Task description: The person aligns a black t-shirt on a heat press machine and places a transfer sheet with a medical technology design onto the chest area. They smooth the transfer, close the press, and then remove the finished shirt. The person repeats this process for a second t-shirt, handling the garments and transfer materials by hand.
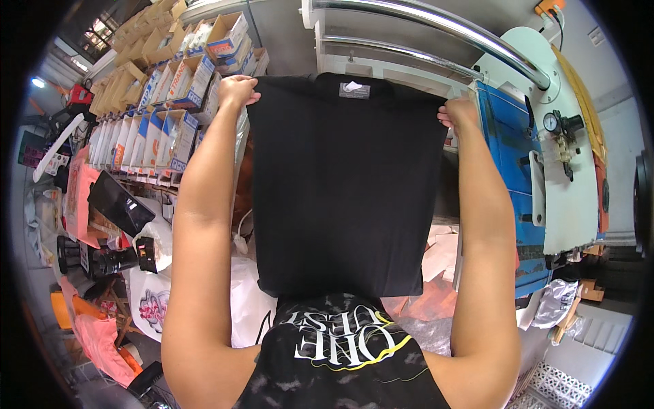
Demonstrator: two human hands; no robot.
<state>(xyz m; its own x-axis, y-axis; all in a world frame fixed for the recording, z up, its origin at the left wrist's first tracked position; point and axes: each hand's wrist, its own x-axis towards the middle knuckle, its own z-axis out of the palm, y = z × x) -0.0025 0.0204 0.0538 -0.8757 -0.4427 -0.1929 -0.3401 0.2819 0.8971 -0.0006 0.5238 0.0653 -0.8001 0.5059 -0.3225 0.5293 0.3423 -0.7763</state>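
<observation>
A black T-shirt (344, 184) hangs stretched out between my two hands, its neckline at the far end and its lower edge close to my body. A small grey label (354, 91) with a white spot shows inside the collar. My left hand (238, 92) is closed on the shirt's far left corner. At the far right corner, my right hand (460, 114) grips the cloth with its fingers curled. Both arms are reaching forward. The sleeves cannot be made out, and the shirt hides much of what lies beneath it.
Shelves of cardboard boxes (184, 78) stand at the left, with a dark flat screen (121, 203) below them. Beyond the shirt runs a machine with chrome rollers (402, 58). Its blue panel (507, 143) and pressure gauge (552, 123) are at the right. Pink cloth (102, 344) lies lower left.
</observation>
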